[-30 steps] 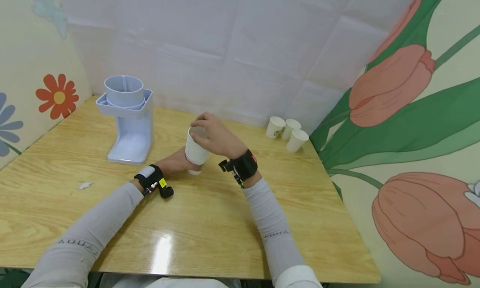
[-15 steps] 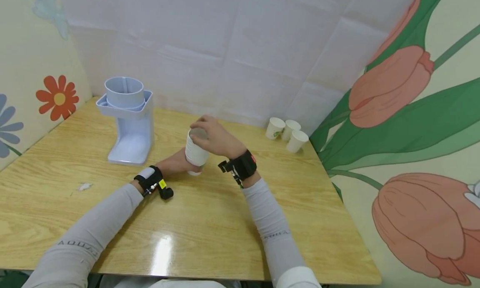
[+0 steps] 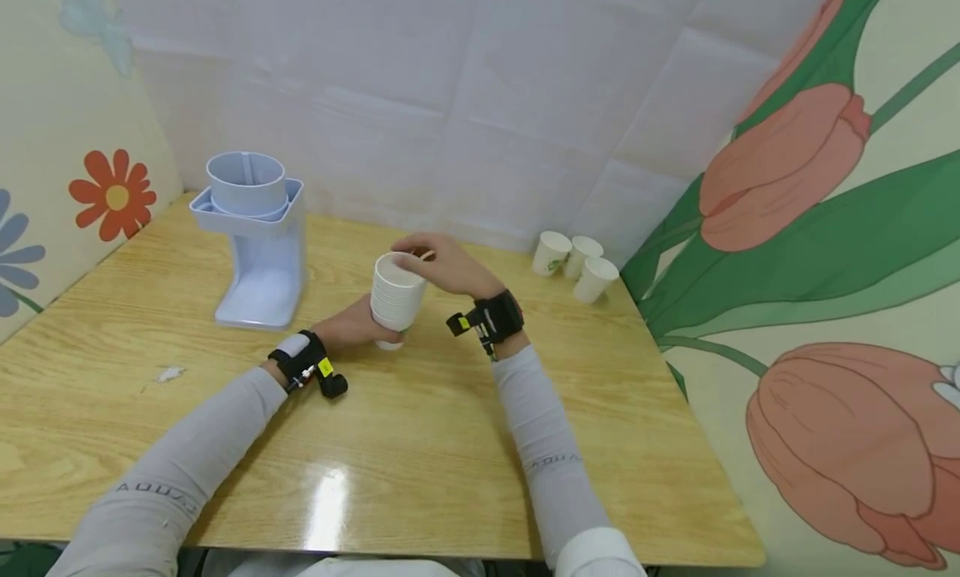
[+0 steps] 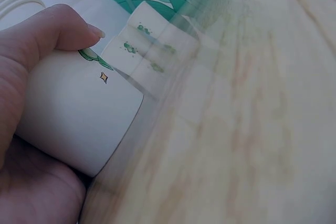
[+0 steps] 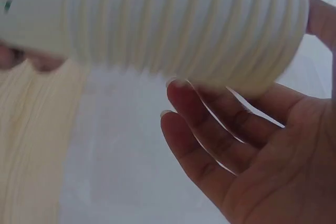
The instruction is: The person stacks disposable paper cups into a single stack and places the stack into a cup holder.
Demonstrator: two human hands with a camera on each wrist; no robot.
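Observation:
A tall stack of nested white paper cups (image 3: 397, 292) stands slightly tilted near the middle of the table, its open mouth upward. My left hand (image 3: 358, 323) grips the stack low down, its thumb (image 4: 63, 29) curled round the printed lower wall in the left wrist view. At the top, my right hand (image 3: 450, 265) has its thumb over the rim and its fingers around the far side. Several right fingers (image 5: 199, 137) extend loosely beside the ribbed rims in the right wrist view. The head view hides part of the right index finger behind the stack.
Three single paper cups (image 3: 593, 278) with green prints stand at the back right, before the white sheet. A pale blue stand (image 3: 268, 268) with a round holder (image 3: 247, 185) on top is at the back left. A small white scrap (image 3: 169, 373) lies on the table (image 3: 420, 469) at left.
My right hand has shifted right from over the stack's mouth to its far right rim, uncovering the opening. The stack's top leans slightly further right. My left hand keeps its grip.

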